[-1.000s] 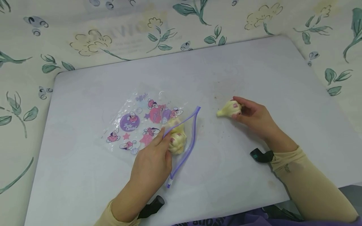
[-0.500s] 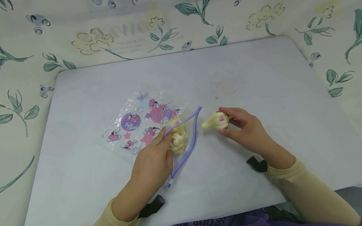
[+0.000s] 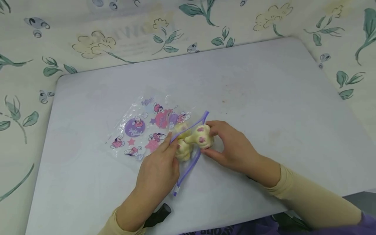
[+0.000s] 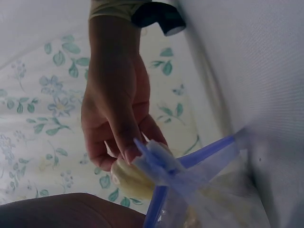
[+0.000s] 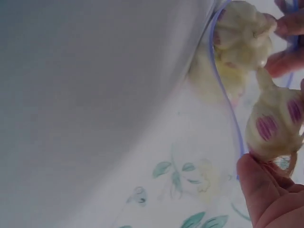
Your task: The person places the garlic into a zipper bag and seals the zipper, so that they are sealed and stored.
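A clear zip bag (image 3: 141, 130) with purple edging and pink and purple prints lies on the table. Its mouth gapes to the right, and two garlic bulbs (image 5: 244, 35) are inside near the opening. My left hand (image 3: 157, 169) grips the near part of the bag's upper lip, its fingertips beside the bulbs. With thumb and fingers, my right hand (image 3: 235, 147) holds another garlic bulb (image 3: 202, 136) by its root end. That bulb is at the bag's mouth, its stem pointing left toward the bulbs inside. In the right wrist view its purple streaks show.
The white table (image 3: 279, 98) has small dark specks beyond the bag. A floral cloth (image 3: 132, 29) covers the surface behind and beside it. A black wrist device (image 3: 158, 215) sits under the left wrist.
My right hand has carried its garlic bulb leftward and toward me, from the table right of the bag to the bag's mouth. My left hand and the bag stay in place.
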The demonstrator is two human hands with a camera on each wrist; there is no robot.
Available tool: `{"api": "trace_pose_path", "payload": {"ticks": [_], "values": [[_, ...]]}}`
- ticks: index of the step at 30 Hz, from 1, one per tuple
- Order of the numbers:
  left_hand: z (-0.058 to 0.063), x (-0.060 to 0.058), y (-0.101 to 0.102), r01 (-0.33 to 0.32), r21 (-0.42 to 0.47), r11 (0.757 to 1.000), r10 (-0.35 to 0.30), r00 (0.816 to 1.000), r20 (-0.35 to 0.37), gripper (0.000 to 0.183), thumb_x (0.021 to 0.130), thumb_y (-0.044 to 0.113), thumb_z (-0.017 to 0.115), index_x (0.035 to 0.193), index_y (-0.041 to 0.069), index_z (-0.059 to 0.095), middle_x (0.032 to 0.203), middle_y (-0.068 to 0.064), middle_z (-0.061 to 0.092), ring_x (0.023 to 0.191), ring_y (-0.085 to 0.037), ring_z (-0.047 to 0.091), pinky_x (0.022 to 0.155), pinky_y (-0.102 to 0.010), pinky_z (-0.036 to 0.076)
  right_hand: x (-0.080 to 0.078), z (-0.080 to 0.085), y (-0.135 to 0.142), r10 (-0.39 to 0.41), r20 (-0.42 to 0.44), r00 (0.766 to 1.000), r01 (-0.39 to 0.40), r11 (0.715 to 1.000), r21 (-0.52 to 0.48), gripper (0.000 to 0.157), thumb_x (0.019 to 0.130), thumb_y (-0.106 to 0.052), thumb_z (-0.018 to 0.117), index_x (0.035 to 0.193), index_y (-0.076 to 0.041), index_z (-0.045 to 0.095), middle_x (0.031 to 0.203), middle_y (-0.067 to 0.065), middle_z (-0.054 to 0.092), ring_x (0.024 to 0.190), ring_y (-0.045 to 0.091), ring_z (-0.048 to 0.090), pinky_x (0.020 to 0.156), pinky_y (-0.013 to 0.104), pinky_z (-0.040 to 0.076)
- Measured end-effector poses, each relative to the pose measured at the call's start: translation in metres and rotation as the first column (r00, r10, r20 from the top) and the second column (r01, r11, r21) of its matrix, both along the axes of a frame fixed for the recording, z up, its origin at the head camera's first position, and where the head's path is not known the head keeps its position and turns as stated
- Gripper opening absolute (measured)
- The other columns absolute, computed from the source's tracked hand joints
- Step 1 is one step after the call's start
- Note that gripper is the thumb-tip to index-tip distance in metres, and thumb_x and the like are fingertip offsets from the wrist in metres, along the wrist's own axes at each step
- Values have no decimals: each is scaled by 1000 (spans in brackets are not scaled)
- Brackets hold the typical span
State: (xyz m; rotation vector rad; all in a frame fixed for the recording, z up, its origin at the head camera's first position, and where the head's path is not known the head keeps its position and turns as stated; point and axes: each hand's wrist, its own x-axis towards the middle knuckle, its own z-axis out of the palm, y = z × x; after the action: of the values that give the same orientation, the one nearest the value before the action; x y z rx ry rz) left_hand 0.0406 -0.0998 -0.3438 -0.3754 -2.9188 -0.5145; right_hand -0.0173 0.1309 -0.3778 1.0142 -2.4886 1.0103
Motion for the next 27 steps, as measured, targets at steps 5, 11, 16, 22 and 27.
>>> {"api": "trace_pose_path", "payload": {"ticks": [5, 11, 16, 22, 27], "values": [[0, 1, -1, 3, -20, 1000, -3, 1000, 10, 42, 83, 0, 70, 124, -3, 69, 138, -20, 62, 94, -38, 74, 61, -44, 60, -3, -3, -17, -23, -102, 994, 32, 996, 81, 39, 74, -31, 90, 87, -10, 60, 121, 11, 67, 103, 23, 71, 72, 32, 61], [1, 1, 0, 7, -47, 999, -7, 1000, 11, 47, 81, 2, 73, 127, -3, 67, 139, -21, 61, 90, -37, 75, 59, -42, 60, -4, -4, -31, -52, -222, 974, 84, 987, 139, 38, 76, -40, 88, 89, -10, 68, 113, 9, 70, 86, 22, 72, 58, 32, 58], [0, 1, 0, 8, -69, 998, -10, 1000, -19, 44, 81, 1, 71, 125, -3, 68, 138, -20, 62, 87, -37, 75, 60, -44, 60, -3, -4, -34, -73, -227, 971, 112, 980, 164, 29, 80, -37, 85, 86, -13, 70, 101, 3, 66, 72, 16, 66, 51, 30, 52], [0, 2, -1, -4, -95, 996, 0, 999, -35, 44, 81, 2, 71, 126, 0, 69, 141, -17, 61, 80, -35, 74, 52, -43, 57, -2, -3, -34, -37, -174, 984, 74, 976, 207, 17, 86, -26, 79, 97, -13, 75, 91, 1, 60, 61, 10, 55, 46, 28, 47], [-1, 3, -1, -13, -112, 994, 3, 996, -93, 45, 79, 2, 71, 125, 5, 71, 140, -13, 62, 67, -32, 71, 39, -38, 47, -1, -2, -33, 3, -100, 995, 29, 948, 318, 32, 91, -22, 73, 123, -18, 73, 78, -2, 62, 56, 11, 55, 44, 29, 43]]}}
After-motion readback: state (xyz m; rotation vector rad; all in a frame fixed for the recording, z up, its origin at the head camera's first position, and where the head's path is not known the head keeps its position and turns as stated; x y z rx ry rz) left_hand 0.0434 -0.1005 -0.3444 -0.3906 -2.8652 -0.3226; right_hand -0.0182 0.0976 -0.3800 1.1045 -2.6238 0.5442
